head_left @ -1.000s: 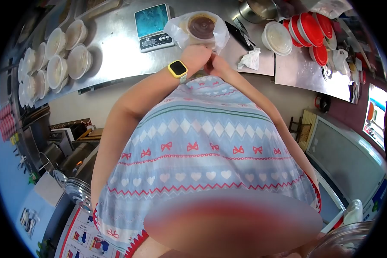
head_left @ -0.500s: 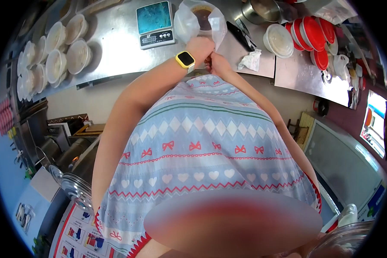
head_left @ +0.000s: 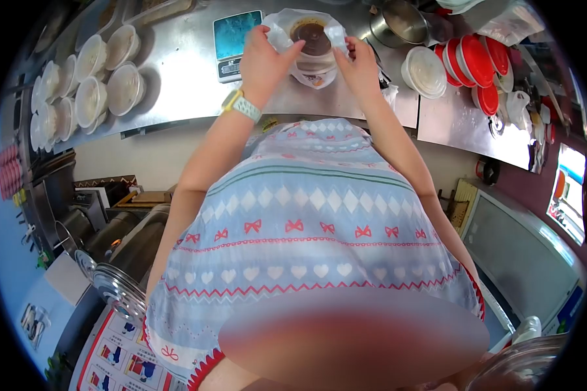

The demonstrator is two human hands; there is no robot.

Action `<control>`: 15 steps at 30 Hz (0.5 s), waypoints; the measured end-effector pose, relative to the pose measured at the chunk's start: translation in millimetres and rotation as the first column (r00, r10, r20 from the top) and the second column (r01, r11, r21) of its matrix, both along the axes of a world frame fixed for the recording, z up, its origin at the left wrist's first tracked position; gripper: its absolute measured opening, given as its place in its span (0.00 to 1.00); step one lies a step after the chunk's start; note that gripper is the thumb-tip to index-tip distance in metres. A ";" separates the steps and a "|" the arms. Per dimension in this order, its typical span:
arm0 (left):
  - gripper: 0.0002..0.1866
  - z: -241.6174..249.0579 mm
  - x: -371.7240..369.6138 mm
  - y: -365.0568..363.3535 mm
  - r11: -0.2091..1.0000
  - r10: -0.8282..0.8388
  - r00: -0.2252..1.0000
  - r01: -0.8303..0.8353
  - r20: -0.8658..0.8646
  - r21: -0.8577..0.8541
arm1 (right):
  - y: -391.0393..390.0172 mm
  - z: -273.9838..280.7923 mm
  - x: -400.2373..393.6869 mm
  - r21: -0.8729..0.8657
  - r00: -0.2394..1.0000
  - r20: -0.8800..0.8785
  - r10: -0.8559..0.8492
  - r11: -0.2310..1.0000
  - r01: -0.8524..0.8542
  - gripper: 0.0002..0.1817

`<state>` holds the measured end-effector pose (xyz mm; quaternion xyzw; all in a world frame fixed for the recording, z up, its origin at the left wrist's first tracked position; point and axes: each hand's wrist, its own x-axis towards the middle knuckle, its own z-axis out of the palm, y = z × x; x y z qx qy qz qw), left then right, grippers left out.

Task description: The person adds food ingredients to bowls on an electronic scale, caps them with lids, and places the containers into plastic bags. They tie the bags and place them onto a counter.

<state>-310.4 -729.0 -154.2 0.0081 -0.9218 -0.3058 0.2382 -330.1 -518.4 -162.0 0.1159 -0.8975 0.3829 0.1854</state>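
Note:
A clear plastic bag (head_left: 279, 31) stands with its mouth spread around a round tub of dark brown sauce (head_left: 312, 39) on the steel counter. My left hand (head_left: 262, 64), wearing a yellow watch on the wrist, grips the bag's left side, its thumb over the rim toward the sauce. On the opposite side, my right hand (head_left: 359, 64) pinches the bag's edge between thumb and fingers. Partly behind my left hand is a digital scale (head_left: 237, 38) with a blue top. Black-handled utensils lie mostly hidden behind my right hand.
Several lidded white bowls (head_left: 108, 78) are stacked on the left of the steel counter (head_left: 182, 85). To the right are a metal pot (head_left: 400, 25), a white lidded bowl (head_left: 424, 72) and several red-rimmed lids (head_left: 474, 60). A crumpled tissue (head_left: 390, 96) lies near the right forearm.
My hands have parted from their close position in front of the bag and moved up to its two sides. The bag's mouth is wider and more of the sauce shows.

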 end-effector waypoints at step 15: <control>0.14 -2.1 -39.7 -46.8 0.302 -0.389 0.914 0.008 0.115 0.953 | 44.0 -0.4 -49.7 -0.815 0.548 0.577 0.605 0.469 0.340 0.12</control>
